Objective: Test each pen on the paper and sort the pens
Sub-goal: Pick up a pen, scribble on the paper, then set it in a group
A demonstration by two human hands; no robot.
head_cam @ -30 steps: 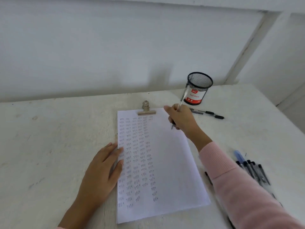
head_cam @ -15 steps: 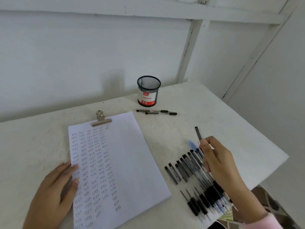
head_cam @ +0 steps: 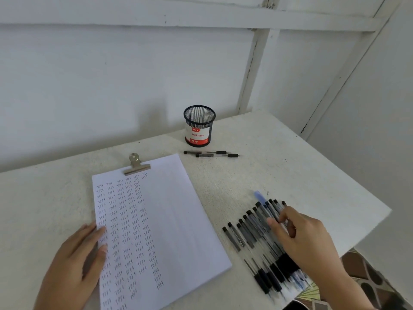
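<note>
Holding the paper (head_cam: 174, 220) flat at its left edge, the left hand (head_cam: 76, 265) lies with fingers straight and close together. The right hand (head_cam: 306, 240), which half a second ago held a pen raised, is now down on the row of pens (head_cam: 252, 233) at the table's (head_cam: 268, 171) near right edge. Its fingers curl over the barrels; whether they pinch one I cannot tell. Likely that pen is sorted and another is due. The paper carries columns of "test". Beyond the clip (head_cam: 135, 164), two pens (head_cam: 210, 153) lie before the mesh cup (head_cam: 199, 126), labelled "Ball Pens".

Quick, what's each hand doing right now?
Left hand: open, fingers on the paper edge.
Right hand: fingers curled over the pens; grip cannot be told.
</note>
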